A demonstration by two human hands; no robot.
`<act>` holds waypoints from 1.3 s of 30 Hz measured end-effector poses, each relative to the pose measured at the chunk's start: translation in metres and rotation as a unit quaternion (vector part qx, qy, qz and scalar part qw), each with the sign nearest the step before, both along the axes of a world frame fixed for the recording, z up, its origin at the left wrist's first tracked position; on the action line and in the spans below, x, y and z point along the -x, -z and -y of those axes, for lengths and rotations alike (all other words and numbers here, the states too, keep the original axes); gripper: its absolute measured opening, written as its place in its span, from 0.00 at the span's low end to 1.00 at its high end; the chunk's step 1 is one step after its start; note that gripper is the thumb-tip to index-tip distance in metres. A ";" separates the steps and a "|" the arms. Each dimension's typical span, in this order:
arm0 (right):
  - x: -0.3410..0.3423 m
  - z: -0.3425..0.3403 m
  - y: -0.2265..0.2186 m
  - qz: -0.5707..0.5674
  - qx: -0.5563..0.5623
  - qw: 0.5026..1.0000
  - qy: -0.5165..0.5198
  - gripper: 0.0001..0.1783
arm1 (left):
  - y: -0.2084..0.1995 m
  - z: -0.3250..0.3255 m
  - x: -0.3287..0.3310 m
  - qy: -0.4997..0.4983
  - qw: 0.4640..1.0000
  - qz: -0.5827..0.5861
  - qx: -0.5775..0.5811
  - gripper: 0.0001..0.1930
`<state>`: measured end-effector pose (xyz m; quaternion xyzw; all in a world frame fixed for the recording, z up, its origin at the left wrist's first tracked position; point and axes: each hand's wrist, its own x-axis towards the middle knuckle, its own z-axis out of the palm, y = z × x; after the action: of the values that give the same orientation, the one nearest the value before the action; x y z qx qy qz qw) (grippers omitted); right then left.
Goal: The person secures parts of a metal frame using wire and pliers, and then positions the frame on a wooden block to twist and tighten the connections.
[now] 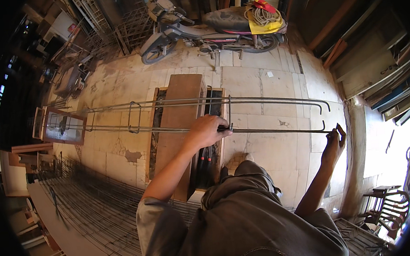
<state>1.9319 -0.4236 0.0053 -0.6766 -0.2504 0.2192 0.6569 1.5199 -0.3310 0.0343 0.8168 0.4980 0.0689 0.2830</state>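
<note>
A long steel rebar cage (280, 131) lies crosswise in front of me, its far-side bars ending in bent hooks at the right. Rectangular wire stirrups (134, 117) ring the bars at intervals. My left hand (204, 132) is closed around the near bars beside the rightmost stirrup (229, 108). At the bars' right end, my right hand (333, 143) pinches a near bar close to its upturned hook. Under the cage stands a brown wooden block (181, 89) across a dark-filled tray with wooden edges (221, 148). Fingertips of the left hand partly hide the bars.
A motorbike (208, 31) with coiled rope (265, 17) on its seat stands at the far side. Stacked wire mesh (102, 209) lies near left, and a glass-paned wooden frame (64, 126) sits under the cage's left end. A wooden chair (389, 206) stands at the right.
</note>
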 end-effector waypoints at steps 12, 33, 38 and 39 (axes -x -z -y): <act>0.101 0.044 0.027 0.371 0.016 0.921 -0.120 0.04 | 0.004 0.007 -0.003 -0.015 1.000 0.002 -0.011 0.20; 0.320 -0.015 0.081 0.553 -0.152 0.609 -0.548 0.39 | 0.004 0.005 -0.012 0.017 0.997 0.010 -0.069 0.16; 0.317 -0.001 0.081 0.338 -0.191 0.619 -0.683 0.32 | 0.004 0.013 0.001 -0.005 0.998 0.018 -0.057 0.15; 0.316 0.010 0.071 0.329 -0.210 0.641 -0.661 0.31 | 0.012 0.017 0.004 -0.020 0.998 0.019 -0.060 0.15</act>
<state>1.6160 -0.4335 -0.0655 -0.2017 -0.8699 0.2995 0.3359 1.5160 -0.3481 0.0227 0.8209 0.5033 0.1199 0.2417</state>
